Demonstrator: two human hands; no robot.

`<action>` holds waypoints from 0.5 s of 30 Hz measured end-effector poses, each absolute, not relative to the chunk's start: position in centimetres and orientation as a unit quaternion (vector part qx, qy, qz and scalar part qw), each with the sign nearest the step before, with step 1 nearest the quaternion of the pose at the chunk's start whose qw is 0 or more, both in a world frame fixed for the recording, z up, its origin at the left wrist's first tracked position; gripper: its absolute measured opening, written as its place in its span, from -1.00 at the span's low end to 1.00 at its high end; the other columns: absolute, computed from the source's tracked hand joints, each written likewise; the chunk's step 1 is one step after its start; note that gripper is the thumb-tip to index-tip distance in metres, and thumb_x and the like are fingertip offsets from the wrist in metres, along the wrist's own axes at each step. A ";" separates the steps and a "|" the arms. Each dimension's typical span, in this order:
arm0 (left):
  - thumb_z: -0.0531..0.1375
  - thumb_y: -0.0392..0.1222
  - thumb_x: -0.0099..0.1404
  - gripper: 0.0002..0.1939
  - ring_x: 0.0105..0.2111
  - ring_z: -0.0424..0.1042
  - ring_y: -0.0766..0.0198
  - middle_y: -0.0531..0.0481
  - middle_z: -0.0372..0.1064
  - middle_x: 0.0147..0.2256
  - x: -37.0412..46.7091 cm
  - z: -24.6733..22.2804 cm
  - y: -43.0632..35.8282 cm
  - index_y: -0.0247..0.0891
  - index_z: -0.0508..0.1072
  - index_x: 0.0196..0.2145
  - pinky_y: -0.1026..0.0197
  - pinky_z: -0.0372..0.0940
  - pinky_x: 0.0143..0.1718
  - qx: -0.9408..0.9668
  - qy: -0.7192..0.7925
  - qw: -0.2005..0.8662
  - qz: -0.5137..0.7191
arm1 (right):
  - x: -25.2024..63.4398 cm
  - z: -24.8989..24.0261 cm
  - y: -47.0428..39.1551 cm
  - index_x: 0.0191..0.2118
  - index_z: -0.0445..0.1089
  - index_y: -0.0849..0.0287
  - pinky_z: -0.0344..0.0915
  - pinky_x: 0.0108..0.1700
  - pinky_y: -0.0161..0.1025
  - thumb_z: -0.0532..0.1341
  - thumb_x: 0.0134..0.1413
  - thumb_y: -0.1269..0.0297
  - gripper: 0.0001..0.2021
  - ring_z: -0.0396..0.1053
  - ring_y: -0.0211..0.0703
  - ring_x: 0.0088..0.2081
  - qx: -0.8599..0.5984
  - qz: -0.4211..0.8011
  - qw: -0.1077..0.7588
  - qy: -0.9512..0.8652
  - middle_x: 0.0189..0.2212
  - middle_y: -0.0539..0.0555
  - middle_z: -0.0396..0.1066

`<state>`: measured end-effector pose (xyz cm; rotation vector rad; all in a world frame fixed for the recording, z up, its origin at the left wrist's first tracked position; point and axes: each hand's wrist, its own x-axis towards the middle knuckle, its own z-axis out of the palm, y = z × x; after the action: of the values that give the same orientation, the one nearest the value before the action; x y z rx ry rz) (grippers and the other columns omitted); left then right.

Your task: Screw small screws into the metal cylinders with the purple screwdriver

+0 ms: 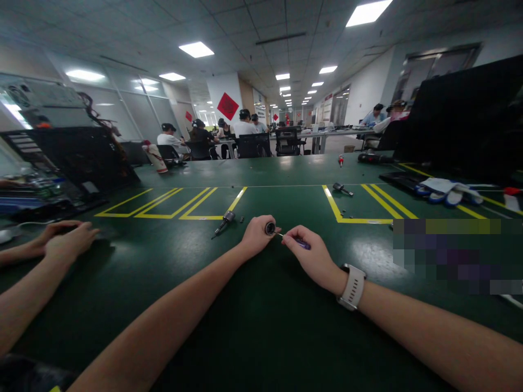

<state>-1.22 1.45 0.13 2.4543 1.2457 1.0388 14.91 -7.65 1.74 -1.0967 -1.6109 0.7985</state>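
My left hand (pixel 256 235) is closed around a dark round part (pixel 269 228) whose hollow end faces me. In my right hand (pixel 309 255) is a screwdriver (pixel 303 244) with a purple handle, pinched between thumb and fingers. Its thin shaft points left at the round part; whether the tip touches it I cannot tell. Left of my left hand, a metal shaft-like part (pixel 225 222) lies by the yellow tape with a small dark piece (pixel 242 219) beside it. A similar metal part (pixel 342 189) rests farther back on the right.
Another person's hands (pixel 71 239) rest at the left table edge. White and blue gloves (pixel 449 191) lie on the right near a large black panel (pixel 466 114). A dark power tool (pixel 375 158) and a small red item (pixel 340 160) sit toward the back of the green table (pixel 261 326).
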 end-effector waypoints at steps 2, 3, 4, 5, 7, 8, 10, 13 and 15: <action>0.20 -0.16 0.09 -0.78 -0.56 0.17 0.39 0.14 0.17 -0.60 -1.2 0.2 1.4 -0.28 0.26 -0.59 0.31 0.02 -0.51 0.836 0.413 0.083 0.351 | 15.0 1.5 -7.4 -0.43 0.37 0.16 0.19 -0.30 -0.20 0.15 0.05 0.23 -0.86 0.29 -0.18 -0.37 -0.441 0.377 0.507 -0.638 -0.45 0.01 0.37; 0.19 -0.16 0.09 -0.77 -0.56 0.17 0.39 0.14 0.16 -0.60 -1.2 0.2 1.3 -0.28 0.25 -0.60 0.31 0.02 -0.51 0.837 0.409 0.083 0.354 | 15.0 1.4 -7.2 -0.43 0.37 0.16 0.19 -0.29 -0.19 0.16 0.04 0.23 -0.86 0.30 -0.17 -0.35 -0.431 0.411 0.516 -0.615 -0.44 0.02 0.38; 0.19 -0.16 0.09 -0.77 -0.56 0.16 0.39 0.14 0.15 -0.60 -1.2 0.2 1.3 -0.28 0.24 -0.60 0.31 0.02 -0.51 0.836 0.405 0.087 0.359 | 15.1 1.2 -7.1 -0.43 0.37 0.16 0.19 -0.29 -0.19 0.17 0.03 0.22 -0.86 0.31 -0.17 -0.34 -0.420 0.446 0.527 -0.589 -0.43 0.02 0.40; 0.19 -0.15 0.09 -0.76 -0.56 0.15 0.39 0.15 0.14 -0.60 -1.2 0.3 1.2 -0.28 0.23 -0.60 0.31 0.03 -0.52 0.834 0.402 0.094 0.366 | 15.2 1.1 -6.9 -0.43 0.37 0.16 0.19 -0.28 -0.19 0.18 0.02 0.22 -0.86 0.32 -0.16 -0.32 -0.409 0.481 0.535 -0.562 -0.42 0.03 0.40; 0.19 -0.15 0.09 -0.76 -0.57 0.13 0.40 0.15 0.12 -0.60 -1.3 0.3 1.2 -0.28 0.23 -0.60 0.32 0.03 -0.52 0.829 0.395 0.116 0.380 | 15.3 1.0 -6.6 -0.43 0.37 0.16 0.20 -0.28 -0.20 0.20 0.00 0.22 -0.87 0.33 -0.16 -0.32 -0.388 0.536 0.544 -0.517 -0.41 0.03 0.41; 0.19 -0.14 0.08 -0.76 -0.57 0.12 0.40 0.16 0.12 -0.60 -1.3 0.3 1.2 -0.28 0.23 -0.59 0.32 0.03 -0.53 0.825 0.391 0.131 0.386 | 15.3 0.9 -6.5 -0.43 0.37 0.16 0.19 -0.29 -0.20 0.20 -0.01 0.22 -0.87 0.33 -0.17 -0.32 -0.379 0.555 0.546 -0.500 -0.41 0.03 0.41; 0.19 -0.13 0.07 -0.76 -0.57 0.11 0.41 0.16 0.11 -0.60 -1.3 0.2 1.2 -0.28 0.22 -0.58 0.33 0.04 -0.53 0.817 0.383 0.168 0.397 | 15.3 0.9 -6.4 -0.42 0.37 0.16 0.19 -0.29 -0.21 0.21 -0.01 0.21 -0.87 0.32 -0.18 -0.32 -0.367 0.586 0.544 -0.475 -0.40 0.03 0.41; 0.20 -0.10 0.06 -0.75 -0.58 0.11 0.42 0.16 0.11 -0.59 -1.2 0.2 1.2 -0.28 0.22 -0.57 0.34 0.05 -0.54 0.806 0.377 0.210 0.404 | 15.3 0.9 -6.5 -0.41 0.36 0.16 0.19 -0.29 -0.22 0.21 -0.01 0.20 -0.86 0.31 -0.18 -0.32 -0.358 0.606 0.541 -0.461 -0.38 0.03 0.41; 0.19 -0.11 0.07 -0.76 -0.58 0.12 0.41 0.16 0.12 -0.60 -1.2 0.2 1.2 -0.28 0.22 -0.57 0.33 0.05 -0.54 0.806 0.385 0.201 0.402 | 15.2 0.9 -6.6 -0.40 0.36 0.16 0.19 -0.29 -0.22 0.21 -0.01 0.19 -0.86 0.32 -0.18 -0.31 -0.357 0.590 0.547 -0.475 -0.38 0.03 0.41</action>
<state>-1.21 1.18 0.25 2.2527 1.0762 1.1219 15.20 -6.64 0.90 -0.8472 -1.1257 1.3975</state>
